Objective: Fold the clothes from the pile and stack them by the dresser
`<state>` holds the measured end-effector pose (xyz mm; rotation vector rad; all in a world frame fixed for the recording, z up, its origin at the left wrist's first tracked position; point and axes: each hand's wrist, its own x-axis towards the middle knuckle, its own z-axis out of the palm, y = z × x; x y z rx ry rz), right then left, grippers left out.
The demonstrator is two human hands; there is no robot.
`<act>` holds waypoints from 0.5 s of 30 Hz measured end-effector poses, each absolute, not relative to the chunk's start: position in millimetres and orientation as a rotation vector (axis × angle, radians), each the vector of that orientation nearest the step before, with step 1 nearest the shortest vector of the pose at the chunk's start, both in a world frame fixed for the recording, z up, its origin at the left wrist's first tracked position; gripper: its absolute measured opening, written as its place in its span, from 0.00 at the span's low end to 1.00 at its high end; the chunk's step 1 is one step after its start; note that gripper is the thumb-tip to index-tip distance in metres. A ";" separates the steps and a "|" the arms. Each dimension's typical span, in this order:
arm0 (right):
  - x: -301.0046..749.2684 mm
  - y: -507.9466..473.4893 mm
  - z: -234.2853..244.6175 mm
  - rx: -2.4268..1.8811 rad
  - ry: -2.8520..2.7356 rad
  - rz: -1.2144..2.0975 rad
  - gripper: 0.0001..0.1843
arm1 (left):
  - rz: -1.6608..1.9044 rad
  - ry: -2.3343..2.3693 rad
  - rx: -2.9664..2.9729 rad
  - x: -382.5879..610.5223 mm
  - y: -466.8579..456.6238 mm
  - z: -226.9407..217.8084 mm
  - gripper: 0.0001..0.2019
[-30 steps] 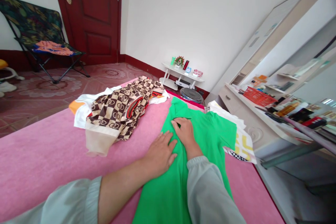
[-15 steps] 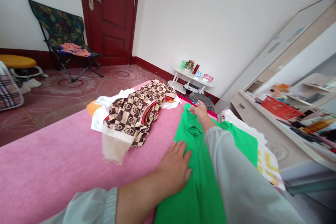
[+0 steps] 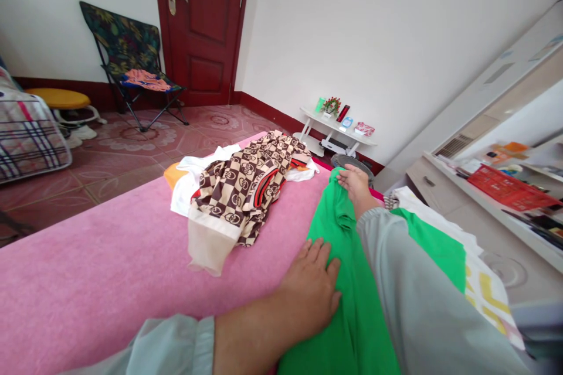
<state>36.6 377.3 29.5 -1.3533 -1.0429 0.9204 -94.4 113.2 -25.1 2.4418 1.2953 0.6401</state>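
A green garment (image 3: 328,228) lies lengthwise on the pink bed cover (image 3: 145,246), its sides turned in and a fold standing up near the far end. My left hand (image 3: 308,287) rests flat on its near-left part, fingers spread. At the far end, my right hand (image 3: 355,184) has its fingers closed on the bunched green cloth. More green cloth (image 3: 433,246) shows beyond my right sleeve, over a white cloth with yellow print (image 3: 488,293). Left of the green garment lies a heap with a brown-and-cream checked garment (image 3: 240,187) on top of a white one (image 3: 182,190).
A low white shelf (image 3: 338,129) with small items stands by the wall. To the right is a cabinet holding a red basket (image 3: 510,187). A folding chair (image 3: 132,58), a yellow stool (image 3: 61,98) and a red door (image 3: 202,23) are at the back left.
The view has turned slightly left, so everything sits farther right. My left hand stays flat on the green garment, and my right hand remains at its far end.
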 end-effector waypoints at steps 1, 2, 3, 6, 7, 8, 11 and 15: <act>36.2 376.2 28.7 -1.314 -1.026 0.926 0.21 | 0.640 1.295 2.443 -94.3 113.2 -25.6 0.27; 36.3 375.1 28.2 -1.273 -1.009 0.929 0.21 | 0.639 1.297 2.444 -94.3 113.0 -26.0 0.27; 37.1 374.2 27.9 -1.233 -0.991 0.928 0.22 | 0.635 1.300 2.443 -94.3 112.8 -26.1 0.27; 43.3 373.5 29.0 -1.122 -0.921 0.898 0.25 | 0.625 1.310 2.440 -94.6 111.9 -25.1 0.27; 46.3 374.2 29.9 -1.092 -0.889 0.879 0.27 | 0.622 1.309 2.440 -94.8 111.7 -24.5 0.27; 49.4 375.4 30.9 -1.065 -0.850 0.858 0.29 | 0.620 1.306 2.441 -95.0 111.6 -23.9 0.27; 57.2 380.2 34.8 -1.004 -0.741 0.797 0.33 | 0.614 1.299 2.443 -95.3 112.0 -23.0 0.27; 60.1 382.8 38.9 -0.963 -0.776 0.836 0.34 | 0.615 1.303 2.446 -95.0 112.6 -24.6 0.27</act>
